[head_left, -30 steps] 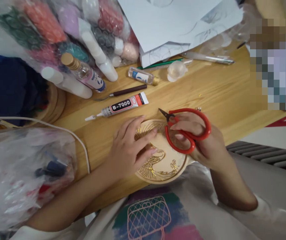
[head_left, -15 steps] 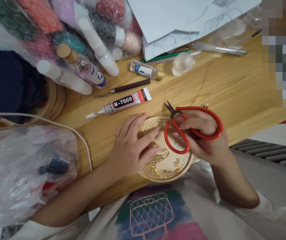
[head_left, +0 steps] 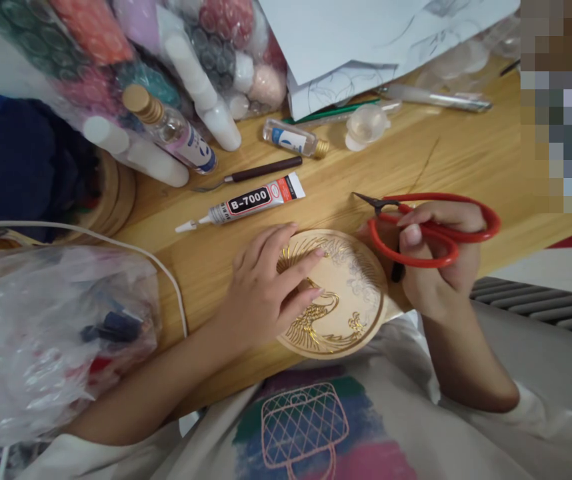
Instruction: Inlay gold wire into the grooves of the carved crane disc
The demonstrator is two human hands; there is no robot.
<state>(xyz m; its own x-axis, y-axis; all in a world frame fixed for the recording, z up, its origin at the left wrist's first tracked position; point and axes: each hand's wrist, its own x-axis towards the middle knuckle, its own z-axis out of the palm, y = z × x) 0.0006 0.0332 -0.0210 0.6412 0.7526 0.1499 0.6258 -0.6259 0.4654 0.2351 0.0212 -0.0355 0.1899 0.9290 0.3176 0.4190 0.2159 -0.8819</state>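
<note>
Wooden table (head_left: 336, 173), cluttered; clear plastic bag (head_left: 51, 360) at left. Round board (head_left: 339, 267) with gold bird design lies at table's near edge, left hand (head_left: 261, 287) resting on it, fingers apart. Right hand (head_left: 436, 290) at board's right, fingers clamped on scissors (head_left: 416, 262) with 2 red loops. B-7000 tube (head_left: 253, 200) lies beyond left hand.

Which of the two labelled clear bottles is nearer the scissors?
The small gold-capped bottle, lying on its side beside the clear cup. The larger, brown-capped bottle sits farther left, farther from the red-handled scissors.
</note>
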